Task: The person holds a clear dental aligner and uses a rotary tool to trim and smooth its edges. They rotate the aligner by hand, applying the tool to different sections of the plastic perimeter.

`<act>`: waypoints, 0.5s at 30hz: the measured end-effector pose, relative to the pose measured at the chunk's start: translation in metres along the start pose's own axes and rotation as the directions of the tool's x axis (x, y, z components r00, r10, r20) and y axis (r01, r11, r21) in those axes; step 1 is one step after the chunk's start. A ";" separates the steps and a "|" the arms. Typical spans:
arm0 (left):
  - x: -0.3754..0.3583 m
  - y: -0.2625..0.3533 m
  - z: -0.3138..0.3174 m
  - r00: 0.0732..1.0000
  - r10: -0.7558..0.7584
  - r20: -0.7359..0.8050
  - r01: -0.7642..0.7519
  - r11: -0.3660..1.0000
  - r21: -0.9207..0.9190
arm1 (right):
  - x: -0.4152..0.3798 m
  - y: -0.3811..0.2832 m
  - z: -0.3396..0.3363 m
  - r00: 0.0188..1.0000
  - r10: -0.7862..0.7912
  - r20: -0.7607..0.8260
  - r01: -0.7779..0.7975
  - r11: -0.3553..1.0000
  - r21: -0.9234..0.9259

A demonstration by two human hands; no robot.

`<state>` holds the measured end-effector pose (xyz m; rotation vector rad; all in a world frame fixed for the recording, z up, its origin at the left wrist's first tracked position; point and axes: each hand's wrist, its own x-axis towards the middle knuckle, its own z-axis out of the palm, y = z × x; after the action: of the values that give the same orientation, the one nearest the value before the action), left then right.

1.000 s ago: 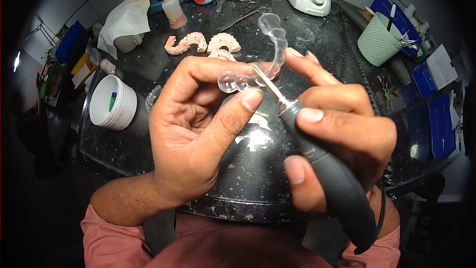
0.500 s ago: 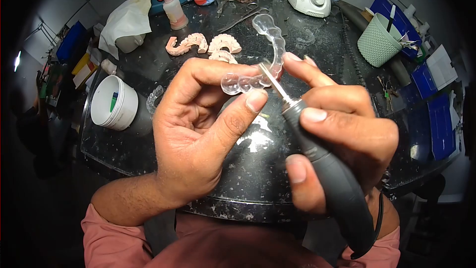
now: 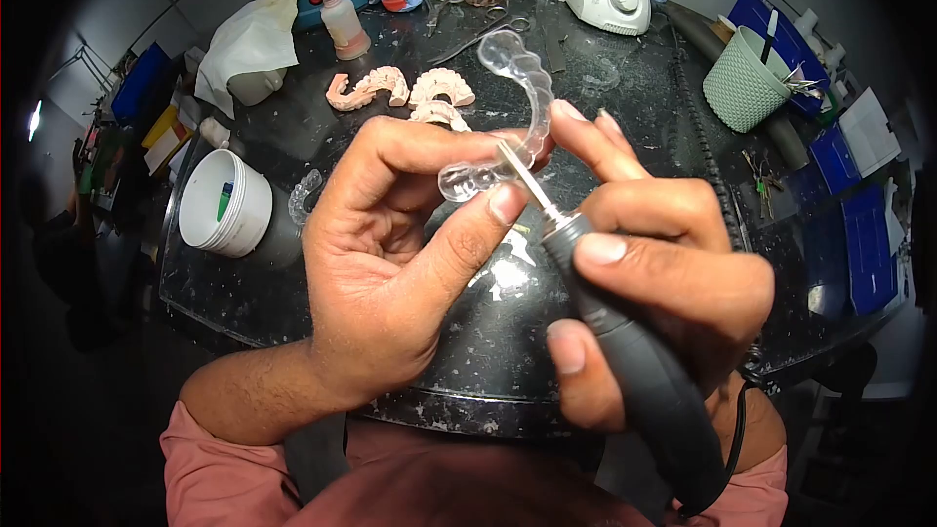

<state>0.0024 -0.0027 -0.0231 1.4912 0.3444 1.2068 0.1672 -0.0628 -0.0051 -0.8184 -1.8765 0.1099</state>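
Clear and plastic, the dental aligner [image 3: 539, 98] sits just above frame centre, pinched by the left hand [image 3: 376, 254]. Right of centre, the right hand [image 3: 673, 259] grasps a black rotary handpiece [image 3: 639, 366], its metal bur [image 3: 527, 179] at the aligner.

A person's bare left-hand grip [image 3: 376, 273] is pinching a clear plastic, arch-shaped dental tray [image 3: 540, 98] between thumb and forefinger. The right-hand grip [image 3: 683, 278] is wrapping around a black, corded rotary handpiece [image 3: 639, 356], whose slim metal bit [image 3: 527, 176] is crossing the tray's curve. Beyond them, pale pink, tooth-lined dental models [image 3: 441, 88] are resting on a scuffed black desk [image 3: 488, 351]. A round white plastic tub [image 3: 251, 220] is standing at left, a pale green textured basket [image 3: 744, 88] at right.
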 end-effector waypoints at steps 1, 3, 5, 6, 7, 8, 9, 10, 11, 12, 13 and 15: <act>0.000 0.000 -0.001 1.000 -0.015 0.002 0.015 0.999 0.033 | -0.001 0.002 -0.001 0.999 -0.028 0.030 0.028 1.000 0.014; 0.002 -0.001 0.000 1.000 -0.005 0.004 0.005 1.000 0.029 | -0.002 0.003 -0.001 0.997 -0.053 0.048 0.052 0.998 0.023; 0.002 0.002 0.002 1.000 0.000 -0.010 0.001 1.000 0.026 | -0.002 0.000 -0.002 1.000 -0.016 -0.005 0.016 1.000 0.016; 0.001 0.001 0.002 1.000 0.016 -0.013 -0.016 1.000 0.012 | -0.001 0.001 -0.002 1.000 -0.006 -0.002 0.006 1.000 0.003; 0.001 0.001 0.002 1.000 0.017 -0.013 -0.017 1.000 0.012 | -0.001 0.001 -0.002 1.000 -0.007 -0.002 0.007 1.000 0.003; 0.001 0.000 0.001 1.000 0.016 -0.023 -0.015 0.999 0.041 | -0.001 0.002 -0.002 0.999 -0.027 0.036 0.027 1.000 0.001; 0.002 0.000 0.001 0.999 0.015 -0.034 -0.012 0.998 0.069 | -0.001 0.003 -0.002 0.996 -0.047 0.075 0.047 0.999 -0.002; 0.002 0.000 0.001 0.999 0.015 -0.034 -0.013 0.998 0.069 | -0.002 0.003 0.000 0.996 -0.055 0.074 0.055 0.998 0.004; 0.002 0.000 0.002 0.999 0.018 -0.043 -0.015 0.998 0.059 | -0.003 0.002 0.000 0.996 -0.055 0.074 0.055 0.998 0.005; 0.002 0.000 0.002 0.998 0.020 -0.053 -0.018 0.999 0.049 | -0.003 0.001 0.001 0.999 -0.034 0.035 0.034 0.999 0.006; 0.001 0.001 0.002 0.998 0.020 -0.054 -0.017 0.999 0.050 | -0.002 0.000 0.001 1.000 -0.012 -0.004 0.012 1.000 0.008; 0.000 0.003 0.002 0.998 -0.001 -0.060 0.007 0.995 0.095 | -0.001 -0.001 -0.001 1.000 0.007 0.006 -0.007 1.000 -0.001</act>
<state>0.0025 -0.0043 -0.0201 1.5373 0.4499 1.2485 0.1678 -0.0645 -0.0054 -0.8260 -1.8794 0.1154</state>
